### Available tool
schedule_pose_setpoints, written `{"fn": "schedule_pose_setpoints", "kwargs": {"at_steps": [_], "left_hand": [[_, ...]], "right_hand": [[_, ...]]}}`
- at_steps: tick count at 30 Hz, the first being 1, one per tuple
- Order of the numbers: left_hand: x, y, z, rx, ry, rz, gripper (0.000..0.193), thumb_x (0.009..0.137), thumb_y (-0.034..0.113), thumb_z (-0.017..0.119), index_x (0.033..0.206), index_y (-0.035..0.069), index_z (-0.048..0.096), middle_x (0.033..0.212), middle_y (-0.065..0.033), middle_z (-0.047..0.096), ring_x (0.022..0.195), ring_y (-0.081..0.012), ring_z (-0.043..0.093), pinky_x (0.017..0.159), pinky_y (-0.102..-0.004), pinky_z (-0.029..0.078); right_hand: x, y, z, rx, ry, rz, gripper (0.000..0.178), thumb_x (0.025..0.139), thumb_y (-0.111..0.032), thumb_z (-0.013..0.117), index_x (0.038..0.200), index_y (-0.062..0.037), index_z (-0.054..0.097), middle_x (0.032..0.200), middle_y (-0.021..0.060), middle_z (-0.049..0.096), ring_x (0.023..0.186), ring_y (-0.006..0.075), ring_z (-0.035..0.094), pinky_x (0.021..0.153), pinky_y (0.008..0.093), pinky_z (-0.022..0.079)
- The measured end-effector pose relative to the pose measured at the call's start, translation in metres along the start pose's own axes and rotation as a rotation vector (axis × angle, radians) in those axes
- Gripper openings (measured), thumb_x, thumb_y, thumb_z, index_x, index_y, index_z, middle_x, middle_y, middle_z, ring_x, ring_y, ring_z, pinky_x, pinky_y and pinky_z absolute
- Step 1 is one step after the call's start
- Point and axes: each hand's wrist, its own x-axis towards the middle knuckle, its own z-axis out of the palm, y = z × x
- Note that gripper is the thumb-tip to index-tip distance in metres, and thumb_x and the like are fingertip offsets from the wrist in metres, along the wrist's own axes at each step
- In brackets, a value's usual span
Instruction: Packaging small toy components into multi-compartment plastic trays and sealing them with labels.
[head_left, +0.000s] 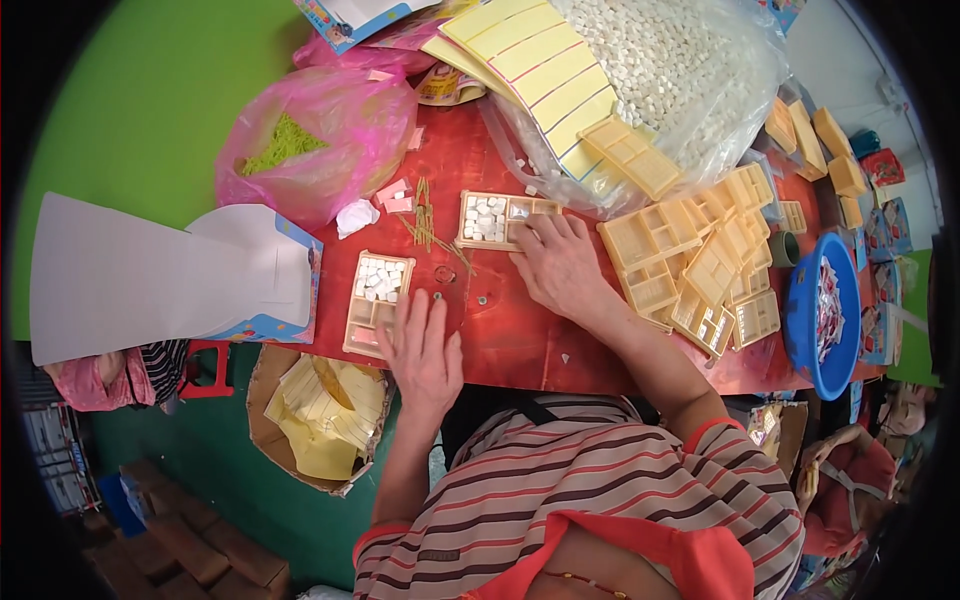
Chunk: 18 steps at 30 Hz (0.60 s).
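Note:
My left hand (pixel 428 365) has its fingers stretched out beside a small cream compartment tray (pixel 350 331), the fingertips at its right side. White cubes (pixel 379 278) fill that tray's far section, and a pink piece lies in a near one. Farther back, my right hand (pixel 565 268) bends its fingers over the right end of a second compartment tray (pixel 463 240), thumb by the near edge. White cubes (pixel 485 219) sit in its left section; my fingers partly hide the right sections. Thin tan sticks (pixel 424 222) lie loose between the trays.
Stacked cream trays (pixel 715 262) spread to the right, with a blue basin (pixel 822 372) beyond. Behind are a clear bag of white cubes (pixel 690 60), yellow sheets (pixel 535 50) and a pink bag (pixel 370 125). An open box (pixel 270 260) stands left; a carton (pixel 265 430) is below. Another person (pixel 850 485) sits lower right.

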Motion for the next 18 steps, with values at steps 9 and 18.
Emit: {"fn": "schedule_pose_setpoints", "kwargs": {"at_steps": [9,18], "left_hand": [[0.040,0.028,0.043,-0.039,-0.079,0.146,0.048,0.088,0.013,0.063,0.134,0.005,0.057,0.145,-0.0145,0.050,0.137,-0.0319,0.043,0.114,-0.0574,0.020],[0.052,0.016,0.032,0.158,-0.019,0.033,0.032,0.083,0.010,0.065,0.115,0.008,0.067,0.106,-0.0115,0.059,0.103,-0.0290,0.055,0.092,-0.0457,0.038]], "right_hand": [[-0.032,-0.018,-0.011,0.262,-0.181,0.144,0.028,0.086,-0.018,0.067,0.109,-0.0030,0.064,0.095,0.0139,0.061,0.090,0.0318,0.061,0.081,0.0428,0.045],[-0.014,-0.023,-0.017,0.399,-0.164,0.105,0.021,0.087,-0.012,0.064,0.107,-0.0040,0.066,0.099,0.0133,0.063,0.095,0.0320,0.062,0.083,0.0436,0.048]]}}
